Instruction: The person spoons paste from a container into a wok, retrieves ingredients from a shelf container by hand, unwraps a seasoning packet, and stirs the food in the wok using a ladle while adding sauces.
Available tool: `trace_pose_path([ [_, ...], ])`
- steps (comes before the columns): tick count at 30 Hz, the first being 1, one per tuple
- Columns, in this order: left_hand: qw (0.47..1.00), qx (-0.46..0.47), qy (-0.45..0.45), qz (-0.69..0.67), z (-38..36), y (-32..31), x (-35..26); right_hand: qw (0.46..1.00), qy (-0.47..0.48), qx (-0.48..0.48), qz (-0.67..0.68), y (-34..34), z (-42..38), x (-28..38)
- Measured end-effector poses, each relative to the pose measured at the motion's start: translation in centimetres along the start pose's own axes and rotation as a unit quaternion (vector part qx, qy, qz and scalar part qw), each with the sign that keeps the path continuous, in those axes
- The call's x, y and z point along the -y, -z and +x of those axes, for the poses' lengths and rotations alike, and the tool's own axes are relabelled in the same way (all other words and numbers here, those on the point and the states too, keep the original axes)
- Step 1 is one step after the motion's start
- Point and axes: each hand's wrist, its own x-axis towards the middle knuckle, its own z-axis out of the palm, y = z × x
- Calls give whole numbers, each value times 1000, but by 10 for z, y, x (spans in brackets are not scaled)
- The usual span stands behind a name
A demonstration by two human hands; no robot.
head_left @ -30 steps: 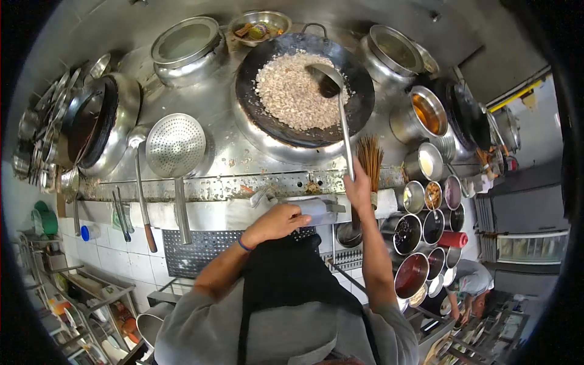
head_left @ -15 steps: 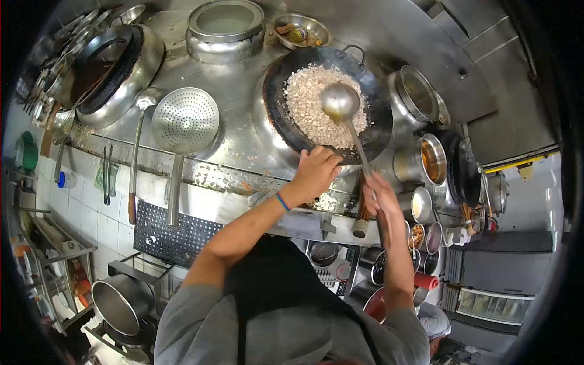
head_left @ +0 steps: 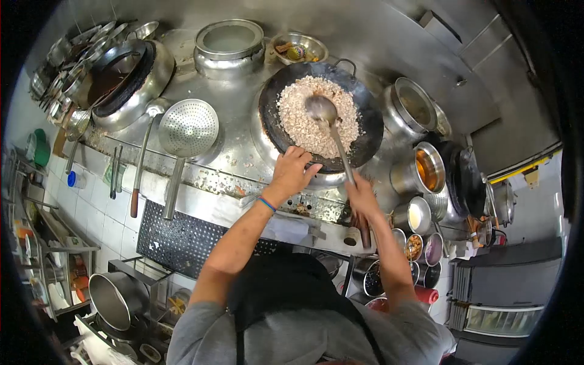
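Apparently stirring pale chopped food (head_left: pixel 297 129) in the wok (head_left: pixel 370 126), gripping the ladle (head_left: pixel 320 109) with right hand (head_left: pixel 362 198), bracing left hand (head_left: pixel 288 175) at the near edge (clasp unclear); probably calling next for steadying the wok.

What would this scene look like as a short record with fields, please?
left hand: at the near rim of the wok; firmness of contact unclear
right hand: closed around the handle of the ladle
ladle position: bowl down in the pale chopped food
wok contents: pale chopped food
left of wok: perforated skimmer
right of wok: metal pot holding orange liquid
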Motion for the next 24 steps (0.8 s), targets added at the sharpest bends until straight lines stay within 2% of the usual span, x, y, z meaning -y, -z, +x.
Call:
trace_pose_path([
  [4, 999, 27, 14, 12, 0, 3, 2, 994, -54, -15, -96, -4, 71, 21],
  [5, 999, 41, 20, 14, 2, 6, 1, 988, -117, -4, -102, 0, 65, 49],
  [7, 1000, 28, 9, 6, 2, 4, 4, 965, -181, 54, -184, 5, 31, 61],
  [9, 1000, 13, 12, 3, 0, -2, 7, 974, -136, 44, -177, 19, -15, 56],
  [11, 1000, 19, 24, -2, 1, -3, 8, 970, -139, 83, -182, 63, -28, 64],
  [12, 999, 27, 28, -4, 0, -3, 8, 967, -106, 109, -205, 83, -26, 51],
  [15, 999, 14, 34, -10, 1, -2, 6, 968, -46, 19, -245, 86, 3, 37],
  [17, 999, 12, 35, -18, 1, -1, 7, 968, -49, -32, -242, 65, 42, 21],
  [20, 999, 31, 31, -24, -3, 1, 5, 969, -223, 85, -69, 17, 49, 63],
  [21, 999, 34, 30, -22, -1, 4, 6, 957, -271, 104, 13, 25, 38, 82],
  [24, 998, 44, 42, -28, 2, 7, 6, 964, -226, 139, 1, 78, 10, 74],
])
